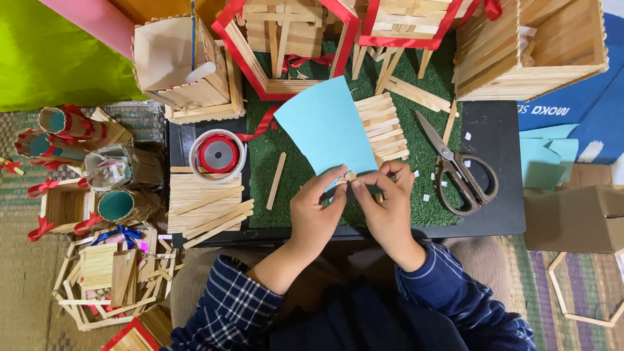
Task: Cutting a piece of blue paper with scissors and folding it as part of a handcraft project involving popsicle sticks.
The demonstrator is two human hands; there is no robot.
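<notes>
Far left: cardboard tubes with teal insides and red ribbon [65,130] lie in a cluster beside a small open wooden-stick box [65,207]; below them, a heap of loose stick frames [107,279].
Left of mat: a clear-rimmed roll of red ribbon [218,155] stands just above a flat panel of wooden craft sticks [205,201] with loose sticks across it.
Mat: a green artificial-grass mat [292,169] on a black board, with one single wooden stick [277,180] lying free on it.
Left hand [316,211]: closed in a pinch — thumb and forefinger grip the lower edge of the light-blue paper sheet [325,127].
Paper sheet: held above the mat centre, upper part bowed away from the person; a small stick piece shows at its lower edge between the two hands — what holds it I cannot tell.
Right hand [388,205]: closed, fingertips pinching the same lower edge, touching the left hand.
Behind paper: a slatted stick panel [383,127], partly covered.
Right of hands: dark-handled metal scissors [458,169], blades shut, lying apart from the hands.
Far right: a large wooden-stick box [530,49]; a brown cardboard box [575,218].
</notes>
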